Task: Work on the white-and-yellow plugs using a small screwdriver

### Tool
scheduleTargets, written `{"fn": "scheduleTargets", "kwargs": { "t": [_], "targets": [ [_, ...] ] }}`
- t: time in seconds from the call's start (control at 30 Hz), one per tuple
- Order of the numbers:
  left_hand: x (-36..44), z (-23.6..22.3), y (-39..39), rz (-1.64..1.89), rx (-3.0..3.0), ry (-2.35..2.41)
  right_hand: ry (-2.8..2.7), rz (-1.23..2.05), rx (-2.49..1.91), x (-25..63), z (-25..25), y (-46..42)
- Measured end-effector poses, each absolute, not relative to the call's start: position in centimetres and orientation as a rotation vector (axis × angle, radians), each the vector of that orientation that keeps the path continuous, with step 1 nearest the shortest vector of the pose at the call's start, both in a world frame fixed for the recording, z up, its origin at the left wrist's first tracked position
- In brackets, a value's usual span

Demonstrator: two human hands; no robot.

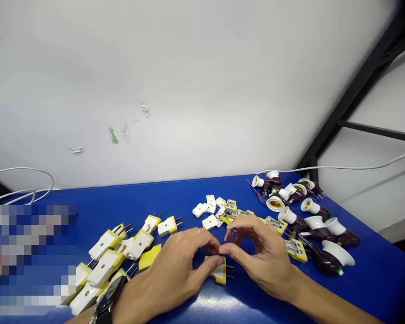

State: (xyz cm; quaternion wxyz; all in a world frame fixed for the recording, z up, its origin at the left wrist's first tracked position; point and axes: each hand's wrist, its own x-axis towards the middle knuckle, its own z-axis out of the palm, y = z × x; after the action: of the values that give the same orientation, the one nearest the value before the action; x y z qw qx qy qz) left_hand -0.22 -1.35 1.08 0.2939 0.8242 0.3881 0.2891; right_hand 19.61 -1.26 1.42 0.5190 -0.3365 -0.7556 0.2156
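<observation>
My left hand [168,274], with a ring and a dark wristwatch, grips a white and yellow two-pin electrical plug [218,271] lying on the table, its brass pins pointing right. My right hand [261,256] pinches a small translucent purple handle [232,235], probably of a small screwdriver; its shaft is hidden. The fingertips of both hands nearly meet above the plug. Several finished white and yellow plugs [104,265] lie to the left of my left hand. Loose plug parts [222,211] lie just beyond my hands.
The blue table [202,193] holds several white and dark purple lamp holders [319,229] at the right, with a small red-handled screwdriver [255,192] near them. White cables [337,168] run along the back edge. A white wall and black metal frame [354,85] stand behind. A pixelated patch covers the lower left.
</observation>
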Motion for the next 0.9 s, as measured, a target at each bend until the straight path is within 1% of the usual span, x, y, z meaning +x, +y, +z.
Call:
{"fn": "scheduleTargets", "kwargs": {
  "t": [0.27, 0.43, 0.6, 0.77, 0.9],
  "targets": [
    [-0.1, 0.2, -1.0, 0.804, 2.381, 0.977, -1.893, 0.601, -0.678, 19.9, 1.5, -1.5],
    [-0.4, 0.4, -1.2, 0.811, 2.429, 0.928, -1.894, 0.504, -0.682, 19.5, 2.1, -1.6],
    [-0.3, 0.6, -1.1, 0.807, 2.309, 0.882, -1.864, 0.457, -0.708, 19.2, 2.3, -1.8],
    [-0.4, 0.2, -1.0, 0.796, 2.386, 0.848, -1.985, 0.342, -0.590, 19.3, 2.4, -1.8],
    [-0.5, 0.4, -1.0, 0.770, 2.424, 0.836, -1.992, 0.323, -0.558, 19.2, 2.6, -1.7]
  ]
}}
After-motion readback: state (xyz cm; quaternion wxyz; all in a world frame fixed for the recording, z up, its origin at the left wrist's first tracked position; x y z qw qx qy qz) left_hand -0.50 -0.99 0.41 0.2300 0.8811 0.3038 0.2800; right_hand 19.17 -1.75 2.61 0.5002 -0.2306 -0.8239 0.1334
